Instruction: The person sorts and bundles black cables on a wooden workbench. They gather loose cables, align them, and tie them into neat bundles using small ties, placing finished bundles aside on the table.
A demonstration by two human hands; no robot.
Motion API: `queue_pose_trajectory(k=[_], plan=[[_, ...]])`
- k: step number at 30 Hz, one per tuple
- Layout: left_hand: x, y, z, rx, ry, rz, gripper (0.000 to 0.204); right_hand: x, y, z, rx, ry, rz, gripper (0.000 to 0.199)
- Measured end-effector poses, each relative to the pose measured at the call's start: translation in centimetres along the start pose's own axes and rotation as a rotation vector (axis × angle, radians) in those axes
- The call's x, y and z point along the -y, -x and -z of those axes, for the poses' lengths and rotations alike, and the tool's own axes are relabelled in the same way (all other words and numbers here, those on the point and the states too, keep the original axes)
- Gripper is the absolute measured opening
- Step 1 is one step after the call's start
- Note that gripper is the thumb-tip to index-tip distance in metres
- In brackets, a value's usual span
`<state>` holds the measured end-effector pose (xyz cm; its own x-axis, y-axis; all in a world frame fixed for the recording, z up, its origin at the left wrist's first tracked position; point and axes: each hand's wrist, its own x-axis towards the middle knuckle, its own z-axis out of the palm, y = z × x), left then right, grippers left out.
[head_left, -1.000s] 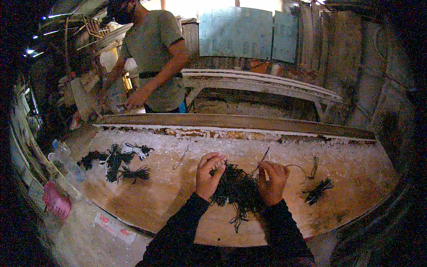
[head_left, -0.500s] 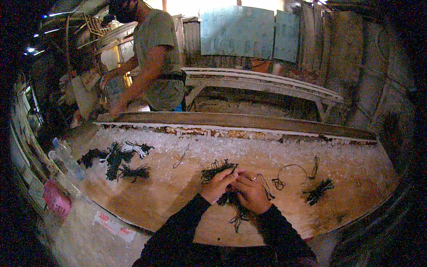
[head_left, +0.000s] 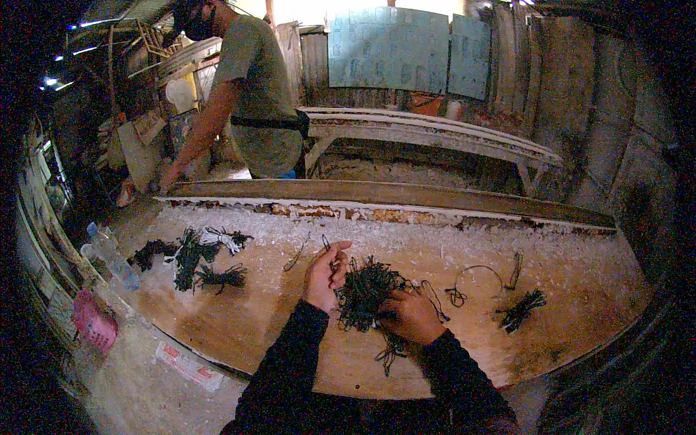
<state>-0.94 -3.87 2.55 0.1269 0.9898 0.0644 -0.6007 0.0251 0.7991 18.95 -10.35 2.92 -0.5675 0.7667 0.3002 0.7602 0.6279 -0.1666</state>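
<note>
While both hands, left hand (head_left: 324, 274) and right hand (head_left: 407, 316), grip it, the cord bundle (head_left: 365, 291) lies crosswise.

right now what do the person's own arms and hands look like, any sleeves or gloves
Both forearms are covered by long dark sleeves, close-fitting and plain, with no visible markings, ending at the wrists. The left hand and right hand are bare: no gloves. No rings or a watch can be made out in this dim view.

Bare board (head_left: 239, 319) is left between the tangled cords (head_left: 366, 290) and tied bundles (head_left: 192, 257); loose loops (head_left: 471, 279) crowd the right.
</note>
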Motion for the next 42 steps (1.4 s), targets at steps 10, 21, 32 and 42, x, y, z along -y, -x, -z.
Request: queue_pose_trajectory(k=[10, 21, 32, 42], plan=[[-0.3, -0.1, 0.6, 0.014, 0.124, -0.019, 0.028, -1.0, 0.1, 0.1, -0.113, -0.22, -0.221, 0.02], [2.1, 1.4, -2.2, 0.176, -0.08, 0.187, 0.032, -1.2, -0.3, -0.7, -0.528, -0.954, -0.355, 0.011], [4.1, 0.6, -2.0, 0.139, -0.216, 0.006, 0.03, -0.3, -0.2, -0.6, -0.392, -0.858, -0.363, 0.007], [2.6, 0.0, -0.4, 0.135, 0.089, 0.115, 0.028, -2.8, 0.3, 0.3, -0.276, -0.305, -0.403, 0.018]])
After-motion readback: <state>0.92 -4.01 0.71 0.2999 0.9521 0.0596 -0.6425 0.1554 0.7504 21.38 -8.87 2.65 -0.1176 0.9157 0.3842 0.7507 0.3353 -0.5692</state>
